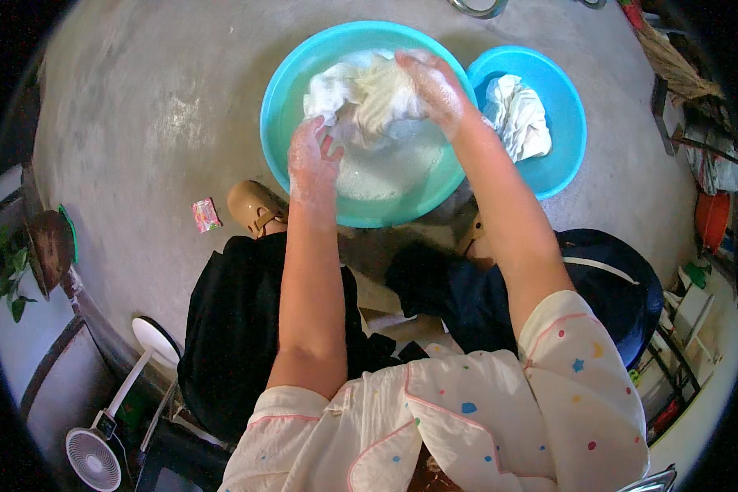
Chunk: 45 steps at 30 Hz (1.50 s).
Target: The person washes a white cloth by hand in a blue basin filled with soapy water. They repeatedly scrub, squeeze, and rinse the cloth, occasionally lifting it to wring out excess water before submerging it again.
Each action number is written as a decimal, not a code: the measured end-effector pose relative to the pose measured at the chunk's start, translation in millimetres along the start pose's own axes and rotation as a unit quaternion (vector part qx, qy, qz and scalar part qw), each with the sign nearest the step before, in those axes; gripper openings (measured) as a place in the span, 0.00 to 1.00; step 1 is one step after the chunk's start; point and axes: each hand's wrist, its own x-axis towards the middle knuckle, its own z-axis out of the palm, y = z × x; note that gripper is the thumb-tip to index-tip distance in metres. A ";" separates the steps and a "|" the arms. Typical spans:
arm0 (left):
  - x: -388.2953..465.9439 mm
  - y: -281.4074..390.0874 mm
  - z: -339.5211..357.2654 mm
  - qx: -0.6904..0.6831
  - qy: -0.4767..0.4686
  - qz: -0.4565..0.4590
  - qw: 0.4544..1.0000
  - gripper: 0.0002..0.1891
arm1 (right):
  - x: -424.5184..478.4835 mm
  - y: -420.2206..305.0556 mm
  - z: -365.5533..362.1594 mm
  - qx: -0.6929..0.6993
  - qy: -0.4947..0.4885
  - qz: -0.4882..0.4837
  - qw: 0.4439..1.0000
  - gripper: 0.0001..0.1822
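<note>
A large turquoise plastic basin [283,55] stands on the floor before me with sudsy water [387,175] inside. Wet white cloth [369,92], partly yellowish in the middle, is bunched between my hands over the water. My left hand [313,150] pinches its near left edge at the fingertips, with some lower fingers spread apart. At the right side of the basin, my right hand [433,86] grips the cloth's other end; its fingers are slightly blurred. Foam coats both hands and wrists.
A smaller blue basin [566,166] holding crumpled white fabric [519,120] touches the large basin's right side. A pink packet [206,215] lies on the concrete floor [129,123] near my tan clog [252,206]. A white fan [95,458] stands at lower left, and a straw broom [673,64] at upper right.
</note>
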 end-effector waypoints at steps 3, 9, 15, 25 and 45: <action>-20.3 3.1 16.4 -0.055 -0.075 -0.097 0.991 0.25 | -9.0 -4.3 26.1 -0.083 0.032 -0.105 0.991 0.17; -12.8 -0.1 10.0 -0.206 -0.368 -0.094 0.902 0.29 | -91.4 15.3 99.3 -0.535 -0.069 -0.156 0.828 0.18; -7.7 -25.6 -5.0 -0.226 -0.316 -0.043 0.920 0.23 | -84.3 33.8 87.2 -0.488 -0.066 -0.205 0.846 0.16; 47.8 -46.0 -29.1 -0.132 -0.258 -0.005 0.957 0.17 | -88.8 33.2 99.5 -0.439 -0.032 -0.197 0.876 0.16; 7.5 -23.9 3.6 -0.041 -0.096 -0.151 0.983 0.24 | -9.2 8.3 33.4 -0.462 0.030 -0.148 0.874 0.23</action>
